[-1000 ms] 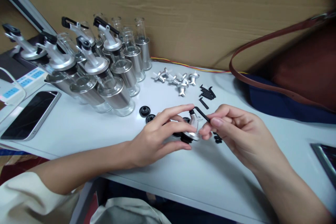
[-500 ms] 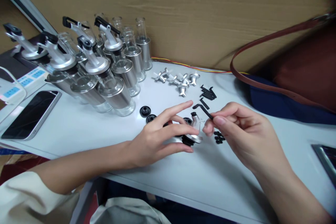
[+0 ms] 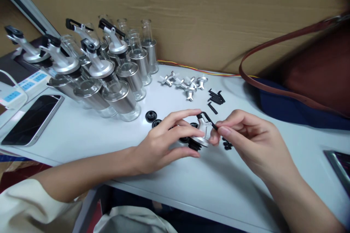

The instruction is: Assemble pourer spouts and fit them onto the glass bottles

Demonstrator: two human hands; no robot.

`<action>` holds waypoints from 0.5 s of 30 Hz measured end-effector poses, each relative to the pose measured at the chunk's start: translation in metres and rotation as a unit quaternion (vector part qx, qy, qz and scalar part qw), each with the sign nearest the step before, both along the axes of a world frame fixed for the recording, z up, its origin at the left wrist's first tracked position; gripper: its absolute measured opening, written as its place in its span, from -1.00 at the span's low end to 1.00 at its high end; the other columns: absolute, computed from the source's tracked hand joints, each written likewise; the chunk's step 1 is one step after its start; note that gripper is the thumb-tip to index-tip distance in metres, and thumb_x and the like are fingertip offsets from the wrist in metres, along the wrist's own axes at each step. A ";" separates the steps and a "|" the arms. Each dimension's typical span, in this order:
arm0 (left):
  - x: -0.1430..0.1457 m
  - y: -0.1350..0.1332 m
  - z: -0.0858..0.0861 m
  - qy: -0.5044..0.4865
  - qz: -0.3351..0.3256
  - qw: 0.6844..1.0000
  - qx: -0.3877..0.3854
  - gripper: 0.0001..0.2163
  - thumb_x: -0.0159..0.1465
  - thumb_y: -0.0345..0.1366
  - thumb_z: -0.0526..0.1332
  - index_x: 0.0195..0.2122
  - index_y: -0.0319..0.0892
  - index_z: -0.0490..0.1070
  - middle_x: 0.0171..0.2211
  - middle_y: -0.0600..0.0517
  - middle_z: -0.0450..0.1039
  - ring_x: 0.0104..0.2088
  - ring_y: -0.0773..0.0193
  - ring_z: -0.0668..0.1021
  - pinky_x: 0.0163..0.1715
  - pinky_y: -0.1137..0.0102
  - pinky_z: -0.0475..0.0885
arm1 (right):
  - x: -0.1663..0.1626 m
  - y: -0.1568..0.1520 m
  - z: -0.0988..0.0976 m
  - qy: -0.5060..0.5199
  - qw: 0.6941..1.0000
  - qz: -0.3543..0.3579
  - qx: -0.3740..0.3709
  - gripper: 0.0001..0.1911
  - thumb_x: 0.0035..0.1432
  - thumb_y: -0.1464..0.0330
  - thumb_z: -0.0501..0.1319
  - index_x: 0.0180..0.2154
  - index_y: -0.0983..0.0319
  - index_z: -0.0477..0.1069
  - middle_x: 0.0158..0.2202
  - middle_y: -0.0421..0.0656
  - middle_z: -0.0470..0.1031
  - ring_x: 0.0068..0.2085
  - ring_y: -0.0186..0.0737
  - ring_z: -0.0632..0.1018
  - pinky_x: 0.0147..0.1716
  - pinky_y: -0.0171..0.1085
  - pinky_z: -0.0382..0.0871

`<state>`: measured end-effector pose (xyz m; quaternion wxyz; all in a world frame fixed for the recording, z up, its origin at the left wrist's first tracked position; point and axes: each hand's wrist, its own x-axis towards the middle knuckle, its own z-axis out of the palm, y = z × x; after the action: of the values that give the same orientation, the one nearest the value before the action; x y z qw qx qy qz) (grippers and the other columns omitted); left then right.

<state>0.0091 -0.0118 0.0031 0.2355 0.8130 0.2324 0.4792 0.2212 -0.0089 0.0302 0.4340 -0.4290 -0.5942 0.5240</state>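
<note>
Bottles (image 3: 120, 96) crowd the table's left, beside a phone (image 3: 32, 120); silver spouts (image 3: 190, 93) and black levers (image 3: 216, 98) lie beyond the hands. The left hand (image 3: 161, 142) partly hides black stoppers (image 3: 151, 116) while its fingers hold one spout (image 3: 202, 130) over the table, tip up, leaning slightly left. The right hand (image 3: 251, 134) pinches a lever (image 3: 209, 120), bent end at the tip, long axis sloping down rightward.

Desk (image 3: 232, 189), pale grey. Upon it: metal-sleeved glass bottles (image 3: 121, 98), grouped upright, left; phone (image 3: 31, 120), face up; white power strip (image 3: 27, 86); silver spouts (image 3: 190, 93), loose cluster; black levers (image 3: 217, 97), small pile, one apart; round black stoppers (image 3: 151, 116); small black pieces (image 3: 227, 146); navy cloth (image 3: 295, 107), right.
</note>
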 end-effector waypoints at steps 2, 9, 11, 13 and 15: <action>0.000 0.000 0.000 -0.005 0.001 1.000 0.002 -0.76 0.27 -0.30 0.28 -0.06 -0.22 0.38 0.11 -0.23 0.37 -0.21 0.30 0.60 -0.14 0.32 0.57 | -0.001 -0.001 0.001 -0.018 0.999 -0.008 0.030 -0.82 0.14 0.25 0.35 -0.45 0.16 0.46 -0.54 -0.21 0.56 -0.50 -0.26 0.58 -0.48 -0.33 0.50; 0.000 0.001 -0.001 -0.028 0.013 0.999 -0.014 -0.75 0.25 -0.29 0.31 -0.07 -0.22 0.39 0.10 -0.23 0.37 -0.17 0.27 0.62 -0.08 0.33 0.55 | 0.002 -0.004 -0.010 -0.135 0.967 -0.013 0.216 -0.59 -0.02 0.21 0.46 -0.11 0.10 0.48 -0.27 -0.17 0.55 -0.26 -0.18 0.54 -0.21 -0.21 0.45; 0.000 0.001 -0.001 -0.031 0.012 0.999 -0.015 -0.74 0.24 -0.30 0.31 -0.07 -0.23 0.40 0.10 -0.25 0.38 -0.16 0.26 0.62 -0.07 0.33 0.55 | 0.002 -0.004 -0.012 -0.152 0.957 -0.001 0.246 -0.50 0.00 0.24 0.46 0.00 0.08 0.44 -0.22 -0.15 0.54 -0.25 -0.17 0.53 -0.18 -0.19 0.44; 0.000 0.001 -0.002 -0.030 0.008 0.999 -0.015 -0.74 0.24 -0.30 0.31 -0.06 -0.22 0.40 0.09 -0.24 0.38 -0.16 0.25 0.62 -0.08 0.31 0.55 | 0.001 -0.004 -0.013 -0.152 0.950 0.009 0.273 -0.47 0.03 0.29 0.45 0.05 0.07 0.43 -0.22 -0.14 0.55 -0.26 -0.17 0.54 -0.20 -0.17 0.45; -0.001 0.000 -0.001 -0.028 0.004 0.999 -0.016 -0.73 0.24 -0.29 0.31 -0.04 -0.19 0.40 0.09 -0.21 0.39 -0.17 0.25 0.62 -0.09 0.29 0.57 | -0.001 -0.004 -0.012 -0.145 0.946 0.010 0.291 -0.50 0.04 0.32 0.44 0.05 0.07 0.45 -0.27 -0.15 0.57 -0.31 -0.17 0.56 -0.24 -0.16 0.48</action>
<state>0.0086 -0.0117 0.0016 0.2533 0.7945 0.2369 0.4985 0.2200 -0.0131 0.0180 0.4435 -0.3494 -0.7817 0.2650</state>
